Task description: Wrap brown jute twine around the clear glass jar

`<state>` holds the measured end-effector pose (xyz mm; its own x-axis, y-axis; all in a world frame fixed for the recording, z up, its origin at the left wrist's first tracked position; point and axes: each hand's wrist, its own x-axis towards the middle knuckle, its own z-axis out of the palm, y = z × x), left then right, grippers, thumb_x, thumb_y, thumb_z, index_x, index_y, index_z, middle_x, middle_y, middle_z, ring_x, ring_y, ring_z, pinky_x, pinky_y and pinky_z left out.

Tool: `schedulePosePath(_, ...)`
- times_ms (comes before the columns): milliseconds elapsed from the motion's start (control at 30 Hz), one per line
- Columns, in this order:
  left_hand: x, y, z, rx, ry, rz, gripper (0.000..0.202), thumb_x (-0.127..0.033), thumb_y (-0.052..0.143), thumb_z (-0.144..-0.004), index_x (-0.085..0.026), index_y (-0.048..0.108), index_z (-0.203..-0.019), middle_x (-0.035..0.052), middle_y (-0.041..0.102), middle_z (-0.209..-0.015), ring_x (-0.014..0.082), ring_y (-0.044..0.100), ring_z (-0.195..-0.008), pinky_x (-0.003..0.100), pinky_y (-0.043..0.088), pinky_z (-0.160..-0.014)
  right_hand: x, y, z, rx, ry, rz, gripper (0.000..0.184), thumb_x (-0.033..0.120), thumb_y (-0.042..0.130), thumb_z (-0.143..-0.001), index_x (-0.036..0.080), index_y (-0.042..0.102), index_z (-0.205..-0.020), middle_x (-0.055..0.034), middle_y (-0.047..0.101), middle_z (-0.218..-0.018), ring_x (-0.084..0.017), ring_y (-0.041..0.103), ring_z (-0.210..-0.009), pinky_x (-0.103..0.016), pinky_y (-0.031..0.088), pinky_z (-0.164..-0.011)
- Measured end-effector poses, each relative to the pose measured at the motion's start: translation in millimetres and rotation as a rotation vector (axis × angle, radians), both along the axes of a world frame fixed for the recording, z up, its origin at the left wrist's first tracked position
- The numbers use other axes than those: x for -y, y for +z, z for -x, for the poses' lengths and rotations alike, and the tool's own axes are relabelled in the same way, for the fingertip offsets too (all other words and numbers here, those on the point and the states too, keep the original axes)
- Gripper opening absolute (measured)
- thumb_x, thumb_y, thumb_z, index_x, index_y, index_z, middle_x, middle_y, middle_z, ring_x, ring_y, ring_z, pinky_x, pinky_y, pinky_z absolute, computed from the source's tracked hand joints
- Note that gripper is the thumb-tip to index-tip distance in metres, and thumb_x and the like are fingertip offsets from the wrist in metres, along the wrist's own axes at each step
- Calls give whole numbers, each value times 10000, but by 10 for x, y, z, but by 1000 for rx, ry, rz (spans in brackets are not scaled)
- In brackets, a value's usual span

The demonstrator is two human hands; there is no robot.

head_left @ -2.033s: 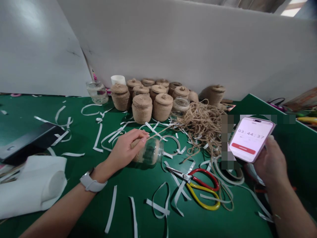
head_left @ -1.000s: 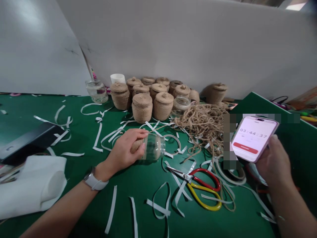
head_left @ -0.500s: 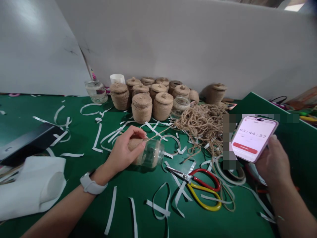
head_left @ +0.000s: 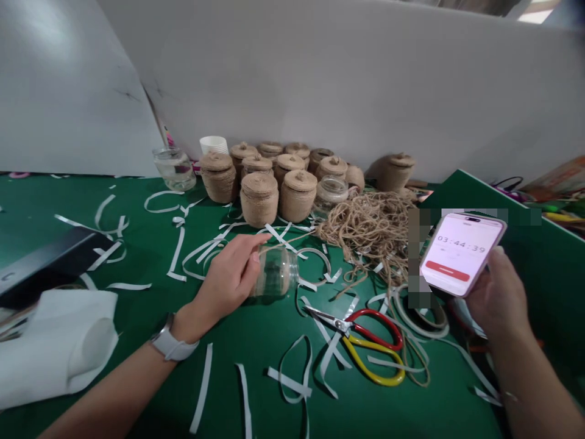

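Note:
My left hand (head_left: 233, 268), with a watch (head_left: 171, 341) on its wrist, is closed over the base end of a glass jar (head_left: 274, 274) lying on its side. Twine wrapped round that end is mostly hidden by the hand. A strand of twine (head_left: 292, 239) runs from the jar to a loose heap of twine (head_left: 368, 222). My right hand (head_left: 498, 292) holds up a smartphone (head_left: 464, 253), its lit screen showing a running timer and a red button. Scissors (head_left: 340, 325) with one red and one yellow handle lie between the hands.
Several twine-wrapped jars (head_left: 259, 201) stand at the back by a white panel (head_left: 283, 73). A bare glass jar (head_left: 173, 169) and white cups (head_left: 213, 145) are behind. White strips (head_left: 203, 384) litter the green table. Tape rolls (head_left: 423, 314) lie right, a white bag (head_left: 46, 360) left.
My left hand has shifted over the jar's wrapped end, covering more of it, and its fingers point further forward. The phone's timer has advanced. The whole view has shifted slightly.

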<state>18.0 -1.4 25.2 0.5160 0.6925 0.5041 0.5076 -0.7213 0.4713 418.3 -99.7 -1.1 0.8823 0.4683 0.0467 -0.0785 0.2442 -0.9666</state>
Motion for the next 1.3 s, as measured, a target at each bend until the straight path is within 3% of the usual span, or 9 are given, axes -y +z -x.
schedulePosePath(100,-29,-21,17,-17,-7,-12,366,-211,332,-977,-188,626,-1195,105,647,-1226,230,617,-1132,379,508,-957,2,-24,-24,0,-5,-3,234,383,585,-857,211,659,-997,-41,705,-1149,-242,610,-1228,-571,375,-1123)
schedulePosePath(233,-37,-21,28,1,-15,-42,329,-236,364,-965,-188,669,-1080,94,712,-1124,231,661,-1051,387,529,-927,-3,-32,-38,14,4,-21,236,395,616,-843,201,658,-972,-42,714,-1114,-225,635,-1189,-517,430,-1095)
schedulePosePath(367,-33,0,5,28,37,4,287,-316,424,-963,-176,663,-1038,96,729,-1072,235,677,-998,374,537,-894,-17,44,25,-58,-29,5,250,346,468,-959,201,667,-1001,-51,713,-1146,-207,627,-1208,-505,445,-1095)
schedulePosePath(500,-47,6,0,71,35,92,275,-355,447,-972,-189,665,-997,76,731,-1058,225,675,-985,357,531,-885,-22,127,104,-164,-73,26,342,326,363,-1011,205,680,-967,-55,700,-1205,-180,575,-1280,-489,393,-1141)
schedulePosePath(700,-55,-9,6,77,17,104,286,-321,409,-985,-194,663,-1020,70,724,-1071,222,667,-999,360,522,-893,-13,187,182,-214,3,39,362,334,364,-1003,212,699,-941,-40,702,-1202,-189,542,-1317,-509,319,-1166)
schedulePosePath(867,-50,-12,-3,74,6,89,293,-302,402,-987,-182,666,-1030,69,718,-1065,215,662,-996,344,514,-888,-53,190,189,-162,-76,95,266,253,436,-959,172,679,-887,-68,724,-1062,-202,660,-1139,-490,475,-1064)
schedulePosePath(1000,-48,-31,7,106,25,105,320,-278,391,-985,-172,613,-1190,76,699,-1146,210,658,-1042,331,511,-906,-123,88,106,4,-142,149,224,306,474,-932,166,647,-902,-83,703,-1009,-204,704,-944,-444,567,-922)
schedulePosePath(1200,-78,-67,14,118,40,123,310,-323,412,-959,-161,649,-1075,93,699,-1120,238,646,-1060,364,495,-939,-150,-126,-200,358,-229,529,344,496,372,-931,228,496,-1108,-160,630,-1131,-260,661,-1002,-438,530,-836)
schedulePosePath(1300,-73,-73,1,173,133,221,339,-371,472,-918,-154,623,-1131,102,688,-1166,262,642,-1079,397,487,-956,-185,-134,-297,394,-205,661,456,558,577,-810,213,493,-1095,-237,625,-1108,-366,619,-1066,-533,457,-882)
